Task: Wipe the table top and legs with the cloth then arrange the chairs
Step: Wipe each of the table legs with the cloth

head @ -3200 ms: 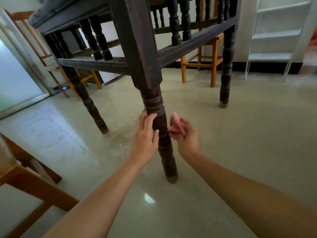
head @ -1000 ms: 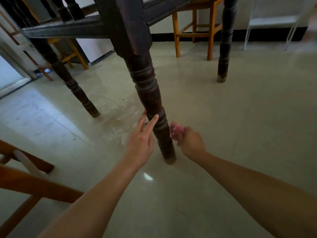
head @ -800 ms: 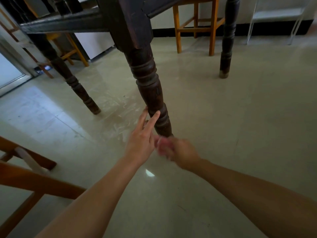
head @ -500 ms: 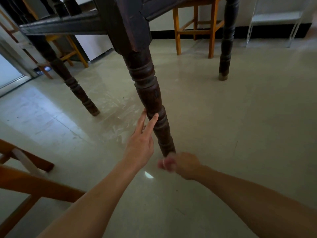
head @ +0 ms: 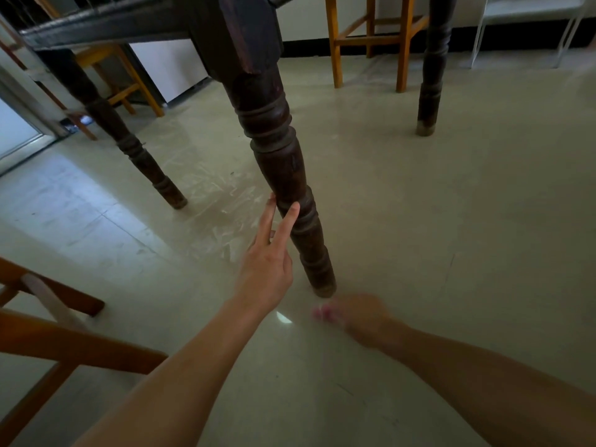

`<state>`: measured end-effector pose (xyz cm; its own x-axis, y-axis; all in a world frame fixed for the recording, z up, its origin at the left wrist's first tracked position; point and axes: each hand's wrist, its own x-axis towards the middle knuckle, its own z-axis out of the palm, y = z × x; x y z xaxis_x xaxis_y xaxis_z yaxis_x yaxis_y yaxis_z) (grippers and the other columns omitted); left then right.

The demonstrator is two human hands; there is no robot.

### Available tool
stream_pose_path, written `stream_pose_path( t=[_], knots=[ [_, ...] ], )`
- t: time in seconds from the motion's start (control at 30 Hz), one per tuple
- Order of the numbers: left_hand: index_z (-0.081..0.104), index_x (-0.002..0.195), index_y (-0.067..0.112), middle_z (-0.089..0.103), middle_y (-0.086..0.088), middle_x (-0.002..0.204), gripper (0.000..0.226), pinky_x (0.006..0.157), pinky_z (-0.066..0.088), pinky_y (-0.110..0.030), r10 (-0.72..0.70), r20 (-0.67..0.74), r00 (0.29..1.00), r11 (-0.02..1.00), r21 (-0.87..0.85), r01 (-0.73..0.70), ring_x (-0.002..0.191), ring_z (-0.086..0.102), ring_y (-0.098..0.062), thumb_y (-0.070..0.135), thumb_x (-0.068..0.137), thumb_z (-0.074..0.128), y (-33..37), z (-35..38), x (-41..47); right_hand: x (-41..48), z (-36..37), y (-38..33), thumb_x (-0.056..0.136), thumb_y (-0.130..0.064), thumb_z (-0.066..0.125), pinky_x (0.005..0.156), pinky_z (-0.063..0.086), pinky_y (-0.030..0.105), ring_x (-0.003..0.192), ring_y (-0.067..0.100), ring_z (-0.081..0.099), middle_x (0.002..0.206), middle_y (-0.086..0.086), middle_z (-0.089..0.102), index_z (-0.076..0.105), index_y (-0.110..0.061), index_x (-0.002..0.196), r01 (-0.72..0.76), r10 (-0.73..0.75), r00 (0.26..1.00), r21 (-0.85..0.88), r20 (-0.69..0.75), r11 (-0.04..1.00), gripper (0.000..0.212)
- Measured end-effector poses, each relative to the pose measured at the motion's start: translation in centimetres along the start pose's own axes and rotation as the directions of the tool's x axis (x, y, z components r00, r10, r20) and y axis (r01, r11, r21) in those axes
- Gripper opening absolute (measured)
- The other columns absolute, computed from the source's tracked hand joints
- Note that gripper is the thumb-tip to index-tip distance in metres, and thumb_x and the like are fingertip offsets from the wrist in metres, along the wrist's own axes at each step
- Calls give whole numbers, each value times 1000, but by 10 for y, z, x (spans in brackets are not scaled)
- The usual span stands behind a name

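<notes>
A dark turned wooden table leg (head: pixel 283 175) runs down the middle of the view to the floor. My left hand (head: pixel 269 262) touches its lower part with straight fingers. My right hand (head: pixel 358 316), blurred by motion, is low near the floor just below the foot of the leg and grips a bunched pink cloth (head: pixel 322 313); only a small pink edge shows. Two more dark table legs stand behind, one at the left (head: pixel 135 150) and one at the right (head: pixel 430 75).
An orange wooden chair (head: pixel 38 343) is close at the lower left. Another orange chair (head: pixel 367 37) stands beyond the table, and a third (head: pixel 129 82) is at the far left. A white shelf frame (head: pixel 529 24) stands at the back right by the wall.
My right hand has slid the cloth down the near leg from mid-height to below its foot. My left hand has stayed on the leg.
</notes>
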<state>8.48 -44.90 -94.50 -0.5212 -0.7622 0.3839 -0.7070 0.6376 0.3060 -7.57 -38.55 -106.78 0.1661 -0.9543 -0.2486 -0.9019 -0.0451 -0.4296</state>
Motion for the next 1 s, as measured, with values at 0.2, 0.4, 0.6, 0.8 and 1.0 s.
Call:
stream_pose_path(
  t=[0.2,0.4,0.6,0.8,1.0],
  knots=[
    [3,151,37,-7,0,161,89,86,42,-23,-12,-8,1000,1000,3,12,122,53,-28,2,88,56,2,4,-2,34,-23,2,104,-42,35,67,43,31,75,19,56,90,-2,61,48,-20,106,-275,446,805,420,-392,865,25],
    [1,149,37,-7,-3,161,91,78,55,-39,-5,-2,1000,1000,5,5,113,57,-31,1,86,55,1,6,0,9,16,6,100,-48,40,79,46,28,92,17,62,106,-3,66,62,-30,109,69,-74,992,-48,-103,996,30],
    [0,149,36,-10,-1,161,90,73,54,-35,-21,2,1000,1000,-4,21,107,59,-27,2,86,55,1,12,-1,51,-7,32,101,-45,39,82,49,35,97,30,64,104,10,66,59,-16,113,-355,513,796,437,-322,826,37],
    [-2,149,38,-8,-1,160,94,65,52,-30,2,7,1000,1000,6,-2,104,60,-31,0,85,54,-3,12,1,41,35,10,99,-27,51,68,53,29,74,15,63,90,0,68,63,-18,98,-238,242,969,430,46,871,15],
    [-8,147,41,-9,-2,160,91,73,52,-30,-15,43,999,999,37,14,112,57,-26,5,89,53,-4,6,1,54,20,23,99,-43,49,79,46,32,104,30,63,108,10,64,57,-12,113,-405,443,890,259,-107,877,35]
  ],
)
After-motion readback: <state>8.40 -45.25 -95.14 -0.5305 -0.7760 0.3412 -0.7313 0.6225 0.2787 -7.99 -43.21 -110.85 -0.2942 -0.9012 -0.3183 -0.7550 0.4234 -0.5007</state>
